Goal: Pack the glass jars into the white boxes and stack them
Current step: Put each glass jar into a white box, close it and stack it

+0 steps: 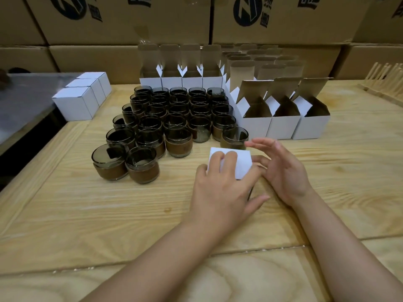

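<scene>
A small white box stands closed on the wooden table in front of me. My left hand grips it from the near side, fingers curled over its top and thumb along its right face. My right hand is at the box's right side with fingers spread and straight; the thumb touches the box. Several dark glass jars with brown sleeves stand in rows behind. Three open white boxes stand to the right of the jars, and another open row stands behind the jars.
Three closed white boxes stand in a row at the left, at the table's edge beside a grey surface. More open boxes stand at the back. Large brown cartons wall off the rear. A wooden rack stands at the far right.
</scene>
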Demonstrator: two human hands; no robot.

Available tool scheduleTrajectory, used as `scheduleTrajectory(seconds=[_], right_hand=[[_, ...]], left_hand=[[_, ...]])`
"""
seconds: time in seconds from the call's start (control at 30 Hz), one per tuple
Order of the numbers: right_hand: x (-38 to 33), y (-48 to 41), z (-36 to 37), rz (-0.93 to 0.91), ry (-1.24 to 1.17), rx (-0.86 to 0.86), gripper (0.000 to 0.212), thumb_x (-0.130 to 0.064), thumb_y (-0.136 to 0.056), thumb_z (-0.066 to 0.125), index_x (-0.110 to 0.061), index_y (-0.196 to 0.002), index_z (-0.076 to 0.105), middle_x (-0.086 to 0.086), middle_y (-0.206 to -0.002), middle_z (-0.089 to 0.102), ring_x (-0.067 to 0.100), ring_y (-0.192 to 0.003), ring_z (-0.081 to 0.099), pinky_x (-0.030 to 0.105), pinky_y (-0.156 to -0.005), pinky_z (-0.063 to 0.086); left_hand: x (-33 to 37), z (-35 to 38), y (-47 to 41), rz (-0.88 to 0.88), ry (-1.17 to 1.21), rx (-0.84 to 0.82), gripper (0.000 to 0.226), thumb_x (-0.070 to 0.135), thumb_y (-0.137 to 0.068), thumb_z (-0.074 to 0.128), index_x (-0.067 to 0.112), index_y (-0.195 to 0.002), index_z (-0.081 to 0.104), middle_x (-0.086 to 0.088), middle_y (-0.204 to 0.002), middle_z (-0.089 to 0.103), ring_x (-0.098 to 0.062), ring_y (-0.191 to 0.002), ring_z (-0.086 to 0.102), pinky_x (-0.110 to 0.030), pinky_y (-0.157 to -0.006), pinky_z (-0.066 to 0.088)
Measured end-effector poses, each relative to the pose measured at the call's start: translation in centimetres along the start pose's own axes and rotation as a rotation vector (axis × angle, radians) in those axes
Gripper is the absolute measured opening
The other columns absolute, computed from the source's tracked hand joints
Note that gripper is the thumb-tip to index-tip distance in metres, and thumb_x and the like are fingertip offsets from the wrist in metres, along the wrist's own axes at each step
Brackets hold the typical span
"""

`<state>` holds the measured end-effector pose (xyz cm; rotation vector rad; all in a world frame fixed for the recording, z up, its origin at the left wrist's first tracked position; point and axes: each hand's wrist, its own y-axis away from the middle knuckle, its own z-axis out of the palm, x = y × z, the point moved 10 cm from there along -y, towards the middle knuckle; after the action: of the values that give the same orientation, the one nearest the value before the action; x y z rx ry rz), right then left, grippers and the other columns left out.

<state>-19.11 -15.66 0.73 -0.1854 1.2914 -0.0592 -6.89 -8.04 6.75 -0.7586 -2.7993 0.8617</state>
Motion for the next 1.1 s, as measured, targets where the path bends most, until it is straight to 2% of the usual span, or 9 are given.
scheduleTrajectory(seconds=[0.17,0.27,0.37,0.5,0.6,0.73,0.83,0.97,1.1], right_hand=[[0.7,-0.3,0.2,0.016,0.082,0.01,0.037,-0.032,-0.087,0.042,-0.007,-0.109,0.06,0.014,-0.111,0.066,0.028,-0.091,0.065,0.041,-0.086,0.051],[0.8,-0.4,0.2,0.001,0.102,0.008,0.036,-0.03,-0.086,0.043,-0.006,-0.108,0.06,0.016,-0.107,0.066,0.029,-0.089,0.064,0.041,-0.086,0.051],[0.9,-0.5,0.2,-0.006,0.108,0.01,0.036,-0.028,-0.084,0.045,-0.006,-0.108,0.06,0.016,-0.103,0.066,0.027,-0.086,0.064,0.039,-0.084,0.052],[1.0,-0.6,0.3,-0.009,0.126,0.002,0.034,-0.026,-0.083,0.046,-0.005,-0.105,0.061,0.016,-0.099,0.068,0.027,-0.084,0.064,0.035,-0.079,0.054],[1.2,-0.7,0.3,-0.013,0.142,-0.006,0.033,-0.026,-0.083,0.046,-0.004,-0.103,0.062,0.017,-0.098,0.069,0.028,-0.084,0.064,0.034,-0.079,0.054],[1.3,-0.9,0.3,-0.018,0.167,-0.023,0.032,-0.023,-0.084,0.045,-0.004,-0.101,0.064,0.019,-0.099,0.068,0.03,-0.086,0.064,0.035,-0.081,0.054],[1.4,-0.9,0.1,-0.02,0.174,-0.017,0.032,-0.022,-0.084,0.044,-0.002,-0.101,0.064,0.02,-0.098,0.068,0.033,-0.088,0.064,0.035,-0.081,0.055],[1.3,-1.0,0.0,-0.029,0.181,0.001,0.034,-0.02,-0.084,0.043,0.002,-0.099,0.063,0.024,-0.097,0.067,0.035,-0.087,0.063,0.035,-0.079,0.054],[1.4,-1.0,-0.1,-0.047,0.195,0.013,0.033,-0.018,-0.083,0.042,0.004,-0.096,0.064,0.028,-0.096,0.066,0.035,-0.086,0.063,0.035,-0.078,0.054]], left_hand=[[-2.7,-4.1,5.7,0.019,-0.021,0.23,0.028,0.032,-0.076,0.059,0.021,-0.101,0.062,-0.014,-0.091,0.066,-0.035,-0.088,0.066,-0.041,-0.068,0.051],[-5.9,-5.9,9.7,0.003,-0.102,0.33,0.031,0.032,-0.076,0.059,0.018,-0.103,0.055,-0.014,-0.093,0.07,-0.029,-0.097,0.066,-0.049,-0.085,0.047],[-9.9,-7.4,12.5,-0.092,-0.144,0.373,0.031,0.036,-0.079,0.059,0.011,-0.098,0.053,-0.013,-0.098,0.071,-0.021,-0.103,0.058,-0.046,-0.09,0.039],[-17.8,-7.1,15.4,-0.41,-0.023,0.237,0.04,0.046,-0.077,0.057,0.018,-0.105,0.054,-0.011,-0.11,0.065,-0.028,-0.11,0.057,-0.06,-0.094,0.042],[-24.0,-5.9,16.7,-0.717,0.2,0.095,0.046,0.059,-0.071,0.054,0.047,-0.115,0.045,-0.005,-0.115,0.055,-0.036,-0.113,0.053,-0.065,-0.092,0.041],[-28.3,-6.6,14.4,-0.768,-0.027,0.167,0.042,0.056,-0.076,0.047,0.024,-0.104,0.051,-0.012,-0.101,0.062,-0.038,-0.099,0.056,-0.062,-0.087,0.043],[-31.6,-5.5,11.9,-0.847,-0.134,0.131,0.046,0.051,-0.077,0.051,0.017,-0.107,0.055,-0.015,-0.104,0.066,-0.042,-0.096,0.058,-0.053,-0.082,0.047],[-36.5,-2.8,8.8,-0.886,-0.099,0.09,0.038,0.03,-0.083,0.065,0.013,-0.114,0.052,-0.016,-0.114,0.062,-0.041,-0.108,0.05,-0.047,-0.088,0.041],[-40.1,-1.1,6.0,-0.803,-0.1,0.106,0.036,0.022,-0.081,0.066,0.007,-0.109,0.049,-0.018,-0.107,0.06,-0.039,-0.102,0.045,-0.046,-0.09,0.036]])
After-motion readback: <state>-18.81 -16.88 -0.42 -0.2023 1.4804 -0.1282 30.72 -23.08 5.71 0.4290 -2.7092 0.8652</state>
